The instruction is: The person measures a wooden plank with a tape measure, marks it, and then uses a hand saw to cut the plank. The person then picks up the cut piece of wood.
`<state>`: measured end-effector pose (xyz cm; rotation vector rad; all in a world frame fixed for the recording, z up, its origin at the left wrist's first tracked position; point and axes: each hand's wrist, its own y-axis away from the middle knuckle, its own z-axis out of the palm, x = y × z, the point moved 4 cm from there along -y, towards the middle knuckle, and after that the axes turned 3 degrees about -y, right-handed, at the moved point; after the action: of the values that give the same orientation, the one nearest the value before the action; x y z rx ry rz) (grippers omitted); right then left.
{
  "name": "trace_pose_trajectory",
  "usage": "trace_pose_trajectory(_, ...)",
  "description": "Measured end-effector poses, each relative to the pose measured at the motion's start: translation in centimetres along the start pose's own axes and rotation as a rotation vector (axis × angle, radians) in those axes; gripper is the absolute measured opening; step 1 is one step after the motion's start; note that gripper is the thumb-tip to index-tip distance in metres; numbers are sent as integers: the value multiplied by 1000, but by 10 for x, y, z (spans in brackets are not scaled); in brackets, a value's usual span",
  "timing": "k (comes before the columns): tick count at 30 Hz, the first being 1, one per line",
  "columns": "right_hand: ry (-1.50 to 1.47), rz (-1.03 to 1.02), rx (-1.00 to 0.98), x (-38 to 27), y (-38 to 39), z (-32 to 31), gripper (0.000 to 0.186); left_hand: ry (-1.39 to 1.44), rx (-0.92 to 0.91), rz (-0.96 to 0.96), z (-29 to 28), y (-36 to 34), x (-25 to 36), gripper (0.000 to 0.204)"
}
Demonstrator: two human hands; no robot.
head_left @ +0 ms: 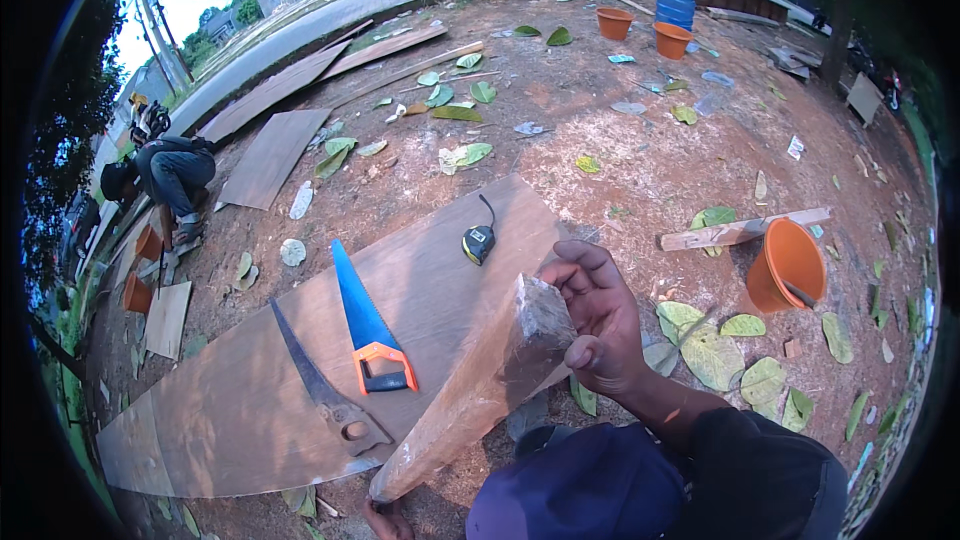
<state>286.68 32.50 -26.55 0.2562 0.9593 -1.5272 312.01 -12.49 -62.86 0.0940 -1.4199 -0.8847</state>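
Observation:
A thick wooden beam (465, 395) slants up in front of me, its pale cut end toward the far side. At that end my right hand (603, 325) curls its fingers around the edge, the thumb against the side. My left hand (388, 521) is at the beam's lower end, mostly hidden, with its fingers bent against the wood. Left of the beam, a blue-bladed handsaw (368, 315) with an orange and black handle lies on a plywood sheet (230, 390). Beside it rests an older handsaw (330, 380) with a worn wooden handle. A tape measure (479, 243) sits farther up the sheet.
An orange bucket (770, 275) leans at the right by a short wooden plank (750, 228). Farther off stand two orange pots (614, 24) and a blue water jug (676, 8). Boards (275, 155) lie at the far left, near a crouching person (175, 170). Large leaves (715, 355) litter the soil.

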Motion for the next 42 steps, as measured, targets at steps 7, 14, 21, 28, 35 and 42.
trace_pose_trajectory(7,149,-82,-106,10,-25,54,80,-159,8,-126,12,27,-2,49)
trace_pose_trajectory(14,105,-52,-22,12,-22,68,52,-245,25,-194,10,41,0,49)
trace_pose_trajectory(21,262,21,-57,15,-20,53,46,-324,41,-237,-15,61,-7,49)
trace_pose_trajectory(28,561,262,277,19,15,-62,28,-218,194,-53,-56,66,4,39)
trace_pose_trajectory(35,807,690,778,27,104,-224,24,-449,82,70,-22,70,7,26)
trace_pose_trajectory(42,1041,926,760,49,159,-323,35,-599,24,244,39,59,32,32)
